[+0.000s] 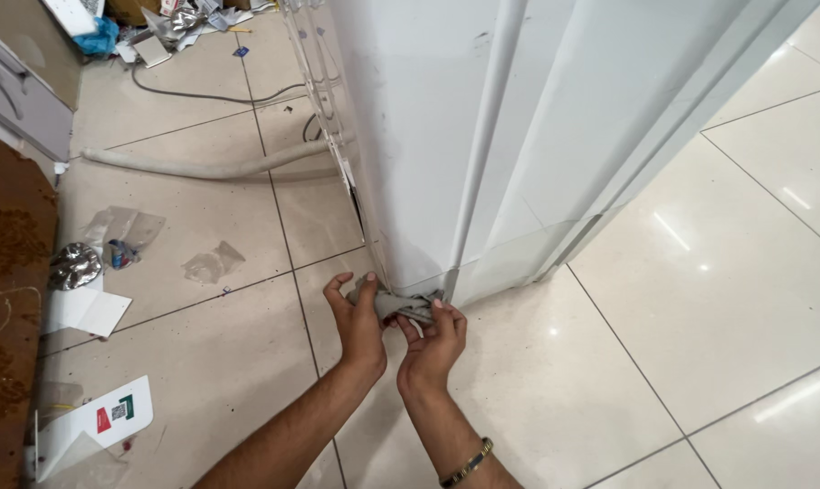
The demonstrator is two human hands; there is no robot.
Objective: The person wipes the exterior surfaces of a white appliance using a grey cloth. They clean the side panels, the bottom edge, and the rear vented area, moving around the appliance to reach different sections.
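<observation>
A tall white appliance cabinet (pixel 428 136) stands on the beige tiled floor, seen from above. At its bottom corner a crumpled grey cloth (pixel 401 303) is pressed against the base. My left hand (pixel 356 317) grips the cloth's left side, thumb up near the corner. Beside it, my right hand (pixel 435 340) pinches the right end of the cloth with its fingertips. A dark and gold bracelet sits on my right wrist.
A grey corrugated hose (pixel 202 167) and a dark cable (pixel 211 95) run across the tiles behind the cabinet. Plastic wrappers (pixel 120 226), crumpled foil (pixel 73 264) and white paper sheets (pixel 89 310) litter the left side. A brown board (pixel 3 272) lies at far left.
</observation>
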